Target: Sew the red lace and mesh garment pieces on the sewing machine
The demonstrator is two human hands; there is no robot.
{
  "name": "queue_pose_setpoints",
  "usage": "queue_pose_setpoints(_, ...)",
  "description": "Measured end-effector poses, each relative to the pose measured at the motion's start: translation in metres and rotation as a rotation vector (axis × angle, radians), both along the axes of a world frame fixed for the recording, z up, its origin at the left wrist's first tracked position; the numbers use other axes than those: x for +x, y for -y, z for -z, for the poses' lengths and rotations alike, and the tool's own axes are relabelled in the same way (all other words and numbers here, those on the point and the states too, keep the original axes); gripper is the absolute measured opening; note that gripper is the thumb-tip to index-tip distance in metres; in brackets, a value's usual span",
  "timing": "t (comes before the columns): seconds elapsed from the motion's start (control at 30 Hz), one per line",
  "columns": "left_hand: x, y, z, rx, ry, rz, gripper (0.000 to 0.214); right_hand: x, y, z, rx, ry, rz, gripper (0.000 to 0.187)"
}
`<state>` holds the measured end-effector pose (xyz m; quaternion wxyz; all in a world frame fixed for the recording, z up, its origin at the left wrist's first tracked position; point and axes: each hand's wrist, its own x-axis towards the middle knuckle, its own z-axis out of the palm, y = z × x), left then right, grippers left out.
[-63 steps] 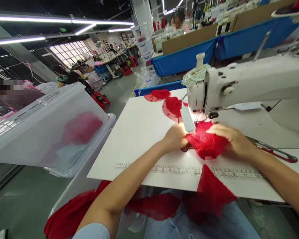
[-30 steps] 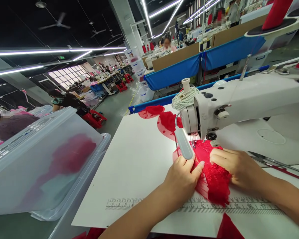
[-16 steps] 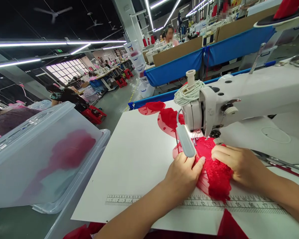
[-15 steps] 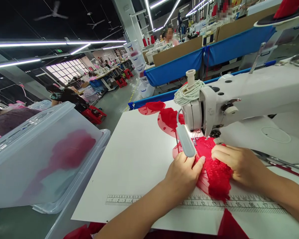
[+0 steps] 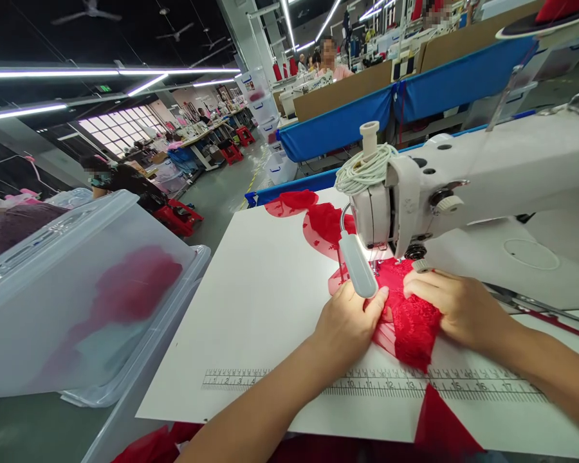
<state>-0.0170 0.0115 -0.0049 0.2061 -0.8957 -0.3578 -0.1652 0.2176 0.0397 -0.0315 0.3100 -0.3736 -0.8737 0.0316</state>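
Red lace piece: in the head view, lying on the counter between both hands, with far end at the presser foot of the sewing machine and near tip reaching the printed ruler.
Left hand: half curled at the left edge of the lace, with thumb laid on top and fingertips partly behind the lamp; pinching or only pressing, cannot tell.
Right hand: folded nearly closed, with bent fingers over the right edge of the lace and apparently a fold of cloth caught beneath.
Stitching step: judged as steering the lace under the foot.
Next feed: seems to call for light, even pressure from both sides, flat layers and fingertips well off the needle area.
Lamp: hanging directly above the left fingers, blocking sight of part of the cloth.
Red pieces: lying loosely beyond the lamp, near the far edge.
Dark-bladed tool: lying beside the right forearm, possibly in the way of a wide sweep.
Red cloth: lying over the near edge, just beside the lace tip; could snag.
Plastic box: standing left of the counter, showing something red through the wall.
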Motion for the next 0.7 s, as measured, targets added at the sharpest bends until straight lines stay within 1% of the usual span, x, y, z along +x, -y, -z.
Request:
queue_pose_setpoints(0.13, 0.0011, 0.0016, 0.0008, 0.004, -0.014, 0.007, 0.040, 0.0012, -0.0004, 0.0000, 0.024, -0.007, 0.002, 0.024)
queue_pose_setpoints(0.23, 0.0002, 0.0018, 0.0035, -0.023, -0.031, -0.003, 0.040, 0.0017, -0.0009, 0.0010, 0.038, -0.003, 0.021, 0.024)
queue_pose_setpoints(0.43, -0.0031, 0.0003, 0.0046, -0.023, -0.025, 0.002, 0.040, 0.0017, -0.0015, 0.0032, 0.035, 0.007, 0.036, 0.025)
queue_pose_setpoints(0.6, -0.0033, -0.0031, 0.0029, -0.013, -0.007, 0.002, 0.037, 0.0013, -0.0030, 0.0012, 0.011, 0.005, 0.025, 0.032)
queue_pose_setpoints(0.7, -0.0036, -0.0061, 0.0002, 0.004, 0.016, 0.014, 0.034, -0.0003, -0.0034, -0.0041, -0.004, 0.034, -0.013, 0.045)
